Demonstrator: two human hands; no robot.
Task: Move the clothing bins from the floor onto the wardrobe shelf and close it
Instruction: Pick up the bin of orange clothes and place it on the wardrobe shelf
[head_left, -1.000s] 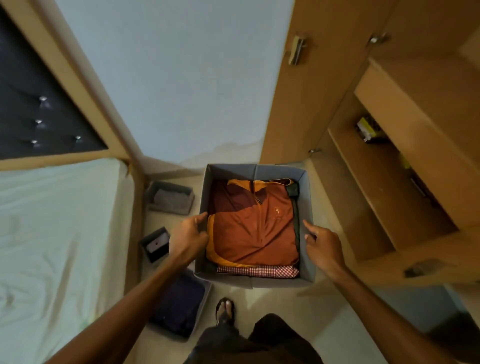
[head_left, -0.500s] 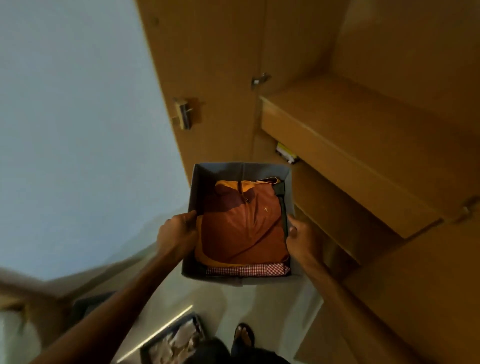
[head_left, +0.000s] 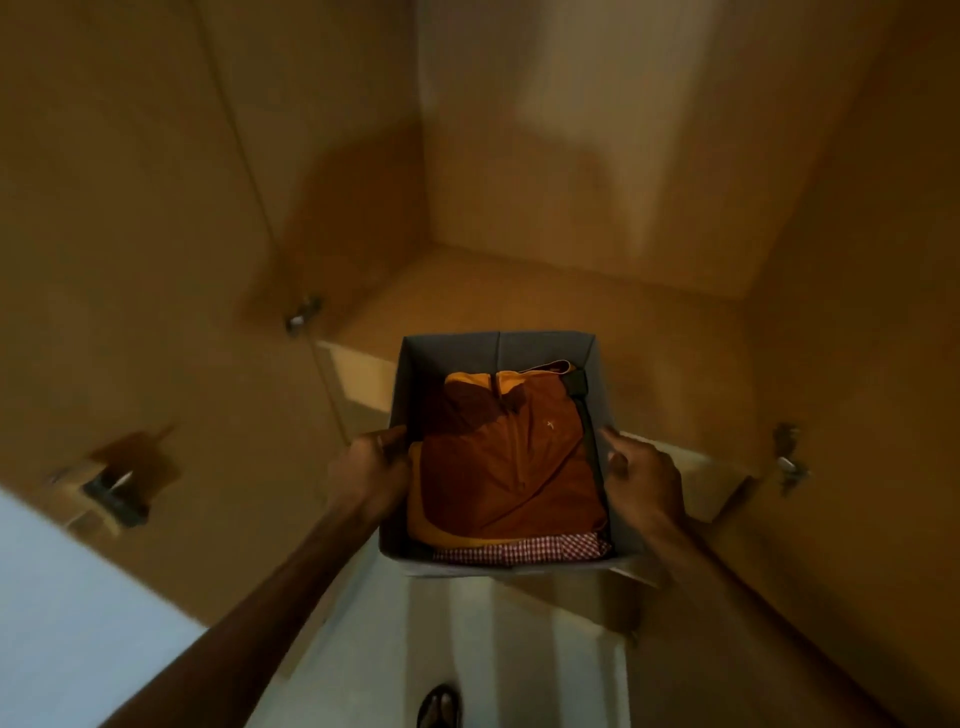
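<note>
I hold a grey fabric clothing bin (head_left: 496, 349) in the air at the front edge of the wooden wardrobe shelf (head_left: 519, 296). Folded rust-and-orange clothing (head_left: 498, 467) fills it, with a red checked cloth at its near side. My left hand (head_left: 366, 475) grips the bin's left wall. My right hand (head_left: 641, 478) grips its right wall. The bin's far end reaches over the shelf's front edge; whether its base touches the shelf is hidden.
The open wardrobe door (head_left: 130, 260) stands at the left with metal hinges (head_left: 304, 317) and a latch fitting (head_left: 111, 491). Another hinge (head_left: 787, 460) sits on the right side panel. Pale floor and my sandalled foot (head_left: 439, 709) lie below.
I have lifted the bin from near the floor up to shelf height and turned toward the wardrobe. The bed and the other bins have dropped out of view.
</note>
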